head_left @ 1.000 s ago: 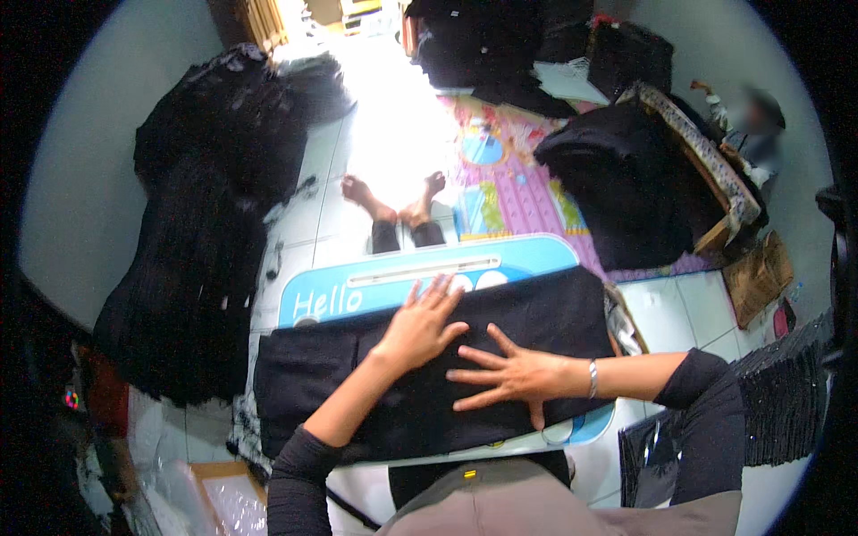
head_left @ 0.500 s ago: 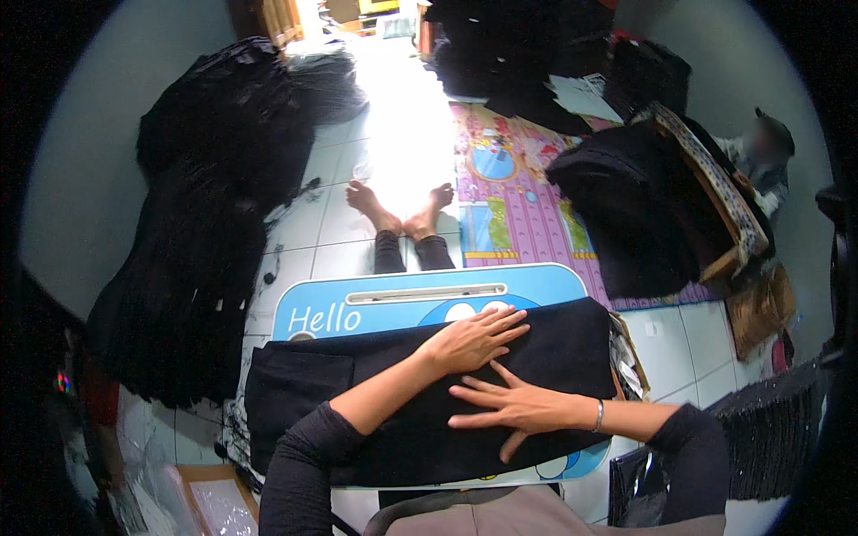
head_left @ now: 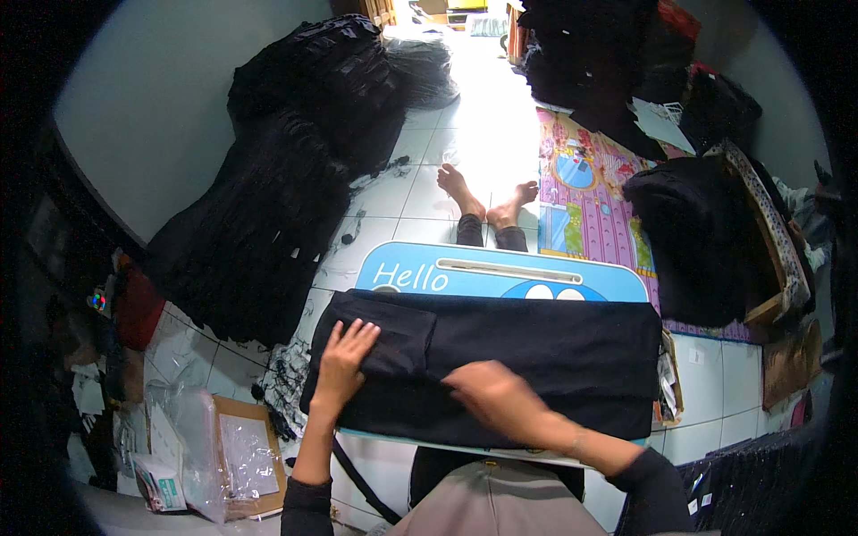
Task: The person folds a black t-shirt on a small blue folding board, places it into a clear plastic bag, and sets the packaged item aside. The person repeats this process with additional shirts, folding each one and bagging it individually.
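A folded black garment [head_left: 554, 348], perhaps trousers, lies across a small blue table [head_left: 407, 256] with a cartoon print. Its left end has a smaller folded flap with a visible edge. My left hand [head_left: 344, 362] rests on that left end, palm down, with fingers stretched out. Over the middle of the cloth, just right of the flap's edge, is my right hand [head_left: 500, 397]. Motion smears it, so I cannot make out whether its fingers pinch any cloth. The garment covers most of the tabletop.
Large heaps of black garments [head_left: 268, 196] line the left wall. More black cloth [head_left: 688, 241] lies beside a wooden-edged frame at right. A colourful mat [head_left: 590, 192] covers part of the tiled floor. A cardboard box [head_left: 237, 456] with plastic stands lower left; stacked black pieces [head_left: 742, 473] lie lower right.
My left hand has moved from the cloth's upper middle to its left end. My right hand, spread flat before, has lifted or shifted and is blurred. The view has turned left.
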Demonstrator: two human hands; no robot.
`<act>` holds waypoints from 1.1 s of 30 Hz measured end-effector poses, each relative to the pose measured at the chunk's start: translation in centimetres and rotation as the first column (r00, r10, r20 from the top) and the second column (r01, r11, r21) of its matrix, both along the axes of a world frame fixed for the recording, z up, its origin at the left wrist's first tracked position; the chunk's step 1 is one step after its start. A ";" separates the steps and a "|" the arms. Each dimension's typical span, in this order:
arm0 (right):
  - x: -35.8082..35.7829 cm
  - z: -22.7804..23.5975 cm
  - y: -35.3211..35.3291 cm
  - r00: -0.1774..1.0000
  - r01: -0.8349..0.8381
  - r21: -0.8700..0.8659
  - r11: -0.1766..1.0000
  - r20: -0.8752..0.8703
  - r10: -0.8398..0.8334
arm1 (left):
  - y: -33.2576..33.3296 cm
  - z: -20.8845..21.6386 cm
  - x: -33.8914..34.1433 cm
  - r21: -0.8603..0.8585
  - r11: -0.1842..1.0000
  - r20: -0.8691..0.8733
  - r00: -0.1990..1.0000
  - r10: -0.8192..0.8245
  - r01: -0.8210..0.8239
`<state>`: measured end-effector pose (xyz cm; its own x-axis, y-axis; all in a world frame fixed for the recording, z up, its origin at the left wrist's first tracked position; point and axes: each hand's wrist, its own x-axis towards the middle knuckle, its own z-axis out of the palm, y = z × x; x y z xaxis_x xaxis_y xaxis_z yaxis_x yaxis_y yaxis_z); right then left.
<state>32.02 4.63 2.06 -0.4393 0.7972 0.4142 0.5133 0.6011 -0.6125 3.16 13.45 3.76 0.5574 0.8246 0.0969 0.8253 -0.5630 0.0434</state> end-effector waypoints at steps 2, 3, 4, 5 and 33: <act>-8.8 -1.4 0.5 0.971 -0.216 -0.060 0.974 -0.118 0.208 | 0.5 0.2 -1.3 0.024 1.000 0.212 0.977 0.003 -0.009; -12.5 -2.5 1.3 0.979 -0.203 -0.064 0.977 -0.044 0.201 | 0.9 0.4 -1.6 0.022 1.000 0.237 0.971 0.006 -0.012; -15.9 -3.9 3.3 0.971 -0.211 -0.143 0.967 0.079 0.224 | 1.1 0.5 -1.8 0.034 0.999 0.253 0.967 0.007 -0.017; -18.3 -5.3 5.1 0.966 -0.204 -0.114 0.972 0.138 0.219 | 1.2 0.7 -2.0 0.063 0.998 0.269 0.963 -0.014 -0.003; 19.6 -10.3 -0.9 0.769 0.328 -0.548 0.770 -0.319 -0.555 | 1.1 -3.8 -3.8 0.099 0.995 0.223 0.975 -0.011 -0.012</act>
<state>51.59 3.73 -8.27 0.1513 0.9882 0.0236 0.2550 -0.0160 -0.9668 -0.66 14.59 -0.03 0.5122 0.8047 0.3001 0.8013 -0.5735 0.1702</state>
